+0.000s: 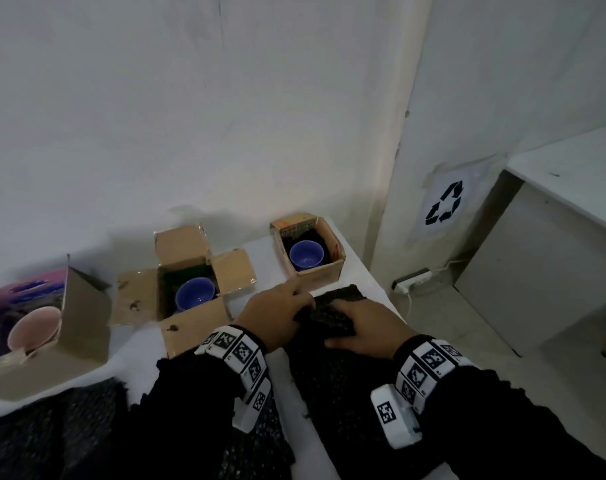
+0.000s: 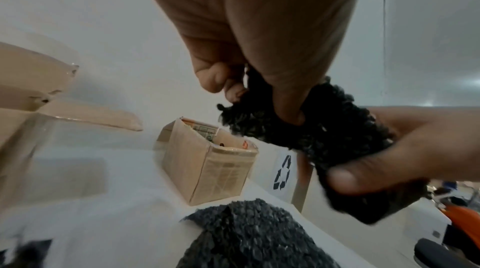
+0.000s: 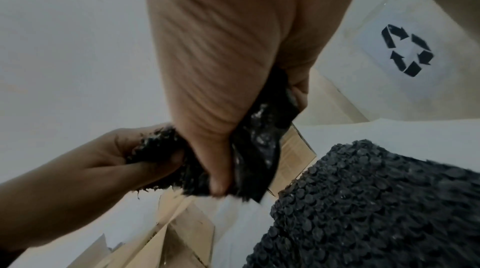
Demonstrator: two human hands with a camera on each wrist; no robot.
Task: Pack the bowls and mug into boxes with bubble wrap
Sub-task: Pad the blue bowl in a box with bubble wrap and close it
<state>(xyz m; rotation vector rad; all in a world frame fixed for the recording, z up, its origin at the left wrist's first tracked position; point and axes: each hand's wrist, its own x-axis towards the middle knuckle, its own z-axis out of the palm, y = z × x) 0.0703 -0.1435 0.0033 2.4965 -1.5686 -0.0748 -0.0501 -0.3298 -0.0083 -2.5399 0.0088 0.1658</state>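
The white counter [image 1: 357, 271] carries it all, so the middle box [image 1: 190, 292] is our landmark — flaps open, a blue bowl [image 1: 195, 293] sitting down inside on dark padding. Left of the middle box stands the biggest carton [image 1: 69, 327], the pink mug [image 1: 35, 328] leaning in it. Right of and behind the middle box, a smaller box [image 1: 308, 252] holds the second blue bowl [image 1: 306, 255], uncovered from above. In front of the middle box and to its right, a long sheet of black bubble wrap [image 1: 332, 375] lies along the counter's near edge.

Both hands are working a smaller wad of bubble wrap [image 2: 311, 141], just right of the middle box. The left hand [image 1: 277, 317] pinches one end between thumb and curled fingers; the right hand [image 1: 360, 327] clamps the other end, thumb [image 3: 221, 178] pressed into the plastic.

My read: this piece is meant as top cushioning for one of the bowls. The risks — the wad looks bunched, not spread, so pushed in like that it could leave part of a rim bare. The smaller box sits close to the counter's right edge; a shove while stuffing might nudge it over. And the hands are close to the middle box's raised flaps, so a careless swing could catch one and jolt the bowl inside.
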